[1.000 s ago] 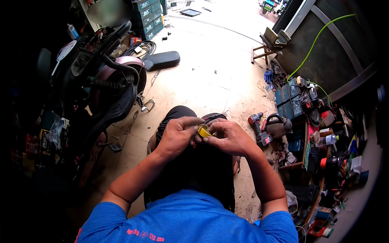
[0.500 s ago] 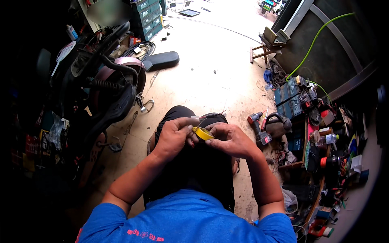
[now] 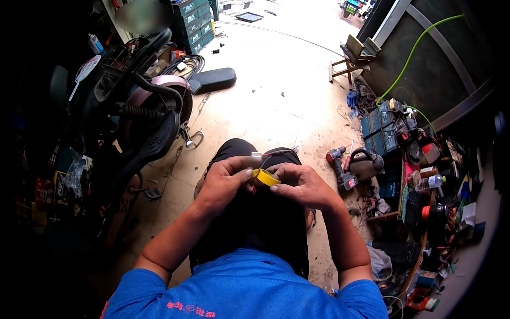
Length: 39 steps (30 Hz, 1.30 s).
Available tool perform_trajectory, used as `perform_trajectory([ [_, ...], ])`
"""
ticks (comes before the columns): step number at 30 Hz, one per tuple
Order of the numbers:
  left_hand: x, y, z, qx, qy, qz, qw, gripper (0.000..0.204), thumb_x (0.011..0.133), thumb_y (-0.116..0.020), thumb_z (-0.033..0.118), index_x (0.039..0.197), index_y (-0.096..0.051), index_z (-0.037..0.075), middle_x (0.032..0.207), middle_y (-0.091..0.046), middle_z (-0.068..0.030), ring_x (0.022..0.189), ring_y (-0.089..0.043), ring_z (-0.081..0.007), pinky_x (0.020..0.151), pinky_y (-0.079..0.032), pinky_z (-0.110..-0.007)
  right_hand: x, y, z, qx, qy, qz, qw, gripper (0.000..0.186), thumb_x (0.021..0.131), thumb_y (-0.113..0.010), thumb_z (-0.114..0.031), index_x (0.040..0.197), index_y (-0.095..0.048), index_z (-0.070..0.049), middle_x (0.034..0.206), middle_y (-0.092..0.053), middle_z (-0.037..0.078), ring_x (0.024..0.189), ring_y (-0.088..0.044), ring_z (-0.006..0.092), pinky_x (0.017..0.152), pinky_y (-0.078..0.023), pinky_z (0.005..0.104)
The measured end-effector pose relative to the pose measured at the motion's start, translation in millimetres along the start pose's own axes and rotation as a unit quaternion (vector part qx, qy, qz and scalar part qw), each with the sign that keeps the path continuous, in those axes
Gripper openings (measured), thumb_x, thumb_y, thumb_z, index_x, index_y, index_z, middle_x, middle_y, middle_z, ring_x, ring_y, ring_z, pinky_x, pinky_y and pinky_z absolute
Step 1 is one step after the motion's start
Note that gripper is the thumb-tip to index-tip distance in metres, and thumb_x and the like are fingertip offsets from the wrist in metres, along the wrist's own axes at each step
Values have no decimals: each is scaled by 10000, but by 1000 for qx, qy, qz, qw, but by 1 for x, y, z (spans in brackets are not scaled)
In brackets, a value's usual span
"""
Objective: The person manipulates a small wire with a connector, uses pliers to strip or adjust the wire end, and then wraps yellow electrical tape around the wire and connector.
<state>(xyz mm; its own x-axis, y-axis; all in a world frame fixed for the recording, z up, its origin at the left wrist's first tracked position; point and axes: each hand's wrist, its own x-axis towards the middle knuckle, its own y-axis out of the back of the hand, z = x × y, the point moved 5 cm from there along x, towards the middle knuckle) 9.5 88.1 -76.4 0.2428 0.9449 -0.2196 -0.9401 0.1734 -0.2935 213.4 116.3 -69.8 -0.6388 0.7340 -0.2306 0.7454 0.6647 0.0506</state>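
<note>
Over my lap, my right hand [image 3: 307,183] pinches a roll of yellow electrical tape [image 3: 266,178] between thumb and fingers. Close by on the left, my left hand [image 3: 229,178] is closed, its thumb and fingertips gripping a thin wire at the tape's edge. A white connector [image 3: 256,155] shows just above the left fingers. From there a dark cable [image 3: 277,153] runs right over my knee, and a small red wire end [image 3: 254,190] pokes out below the fingertips. The exact point where tape and wire meet is hidden by my fingers.
An electric scooter [image 3: 154,114] stands at left, with a black padded seat [image 3: 213,81] on the floor beyond it. Right of my knees are a cordless drill [image 3: 340,167] and a dark kettle-like can [image 3: 366,164]. A cluttered shelf [image 3: 396,212] lines the right side.
The tape roll has turned slightly in my right fingers, showing more of its yellow outer face and less of its hole. Both hands stay in nearly the same place.
</note>
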Motion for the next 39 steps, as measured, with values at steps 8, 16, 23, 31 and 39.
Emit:
perform_trajectory([
  [8, -11, -18, 23, 246, -152, -31, 957, 322, 1039, -594, 17, 1357, -637, -16, 1164, -705, -68, 1023, -656, -120, 899, -535, -254, 0, 2, 6, -14, 27, -12, 999, 167, 942, -772, -89, 1054, -702, 12, 1302, -676, 98, 1109, -635, 138, 987, -514, 324],
  [16, -8, -2, 7, -90, 13, 38, 995, 320, 1070, -542, 55, 1381, -521, -13, 1119, -653, -113, 971, -710, -182, 822, -641, -321, -1, 2, 3, -18, 26, -17, 999, 186, 938, -774, -107, 1057, -703, 17, 1363, -656, 126, 1143, -636, 159, 1007, -516, 338],
  [23, -3, -4, -13, -122, 75, 46, 989, 281, 1044, -639, 87, 1295, -587, -26, 1127, -683, -111, 944, -723, -182, 823, -651, -318, -2, 2, 0, -19, 41, -11, 999, 221, 929, -782, -114, 1081, -718, 33, 1273, -699, 139, 1137, -650, 184, 1016, -516, 344],
  [31, -4, -7, -13, -51, 12, 22, 998, 261, 1031, -683, 120, 1238, -657, -36, 1105, -724, -105, 949, -711, -151, 815, -605, -274, -4, 2, 2, 22, 37, -3, 999, 207, 929, -774, -103, 1074, -717, 32, 1256, -700, 123, 1138, -645, 175, 1024, -509, 345],
  [39, -3, -11, -7, 46, -27, 6, 999, 279, 1044, -647, 104, 1273, -680, -52, 1059, -738, -87, 892, -696, -122, 770, -558, -266, -8, 6, 0, 37, 36, 28, 998, 208, 927, -781, -109, 1076, -722, 23, 1157, -724, 80, 1039, -653, 135, 946, -525, 312],
])
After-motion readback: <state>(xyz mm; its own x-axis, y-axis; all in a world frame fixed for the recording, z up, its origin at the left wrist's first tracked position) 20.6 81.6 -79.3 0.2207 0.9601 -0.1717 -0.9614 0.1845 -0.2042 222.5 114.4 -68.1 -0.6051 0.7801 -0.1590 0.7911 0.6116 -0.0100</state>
